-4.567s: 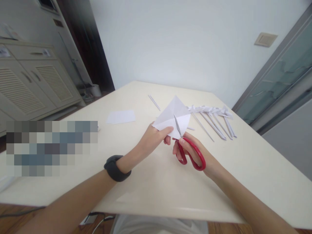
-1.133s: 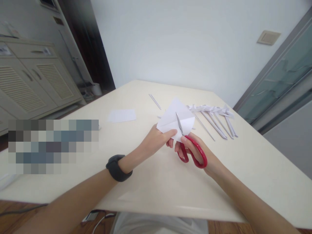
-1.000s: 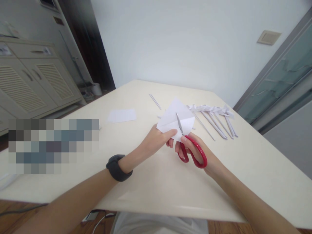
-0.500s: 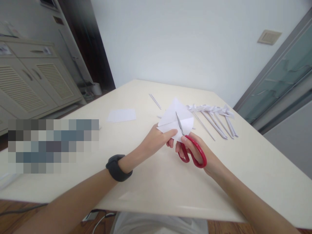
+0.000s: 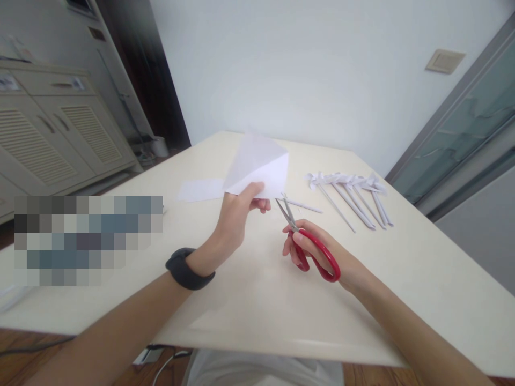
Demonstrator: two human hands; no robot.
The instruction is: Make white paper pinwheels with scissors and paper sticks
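Note:
A creased sheet of white paper (image 5: pixel 261 163) is pinched between the thumb and fingers of my left hand (image 5: pixel 241 209), raised over the table. My right hand (image 5: pixel 309 246) grips red-handled scissors (image 5: pixel 322 257), thumb and fingers through the loops. The scissor blades are slightly apart, just right of the paper's lower corner and clear of it. Behind the blades a thin rolled white paper stick (image 5: pixel 303 206) lies on the table. Flat white paper (image 5: pixel 201 190) lies left of the held sheet, which partly covers it.
Several white paper pinwheels on rolled sticks (image 5: pixel 352 195) lie in a row at the right of the white table (image 5: pixel 249 311). A blurred-out patch (image 5: pixel 88 241) hides something on the left. A wall stands behind the table.
My left hand has drawn the paper left and away from the scissors, and the paper has turned. The blades have come out of the paper and now show apart. My right hand has barely moved.

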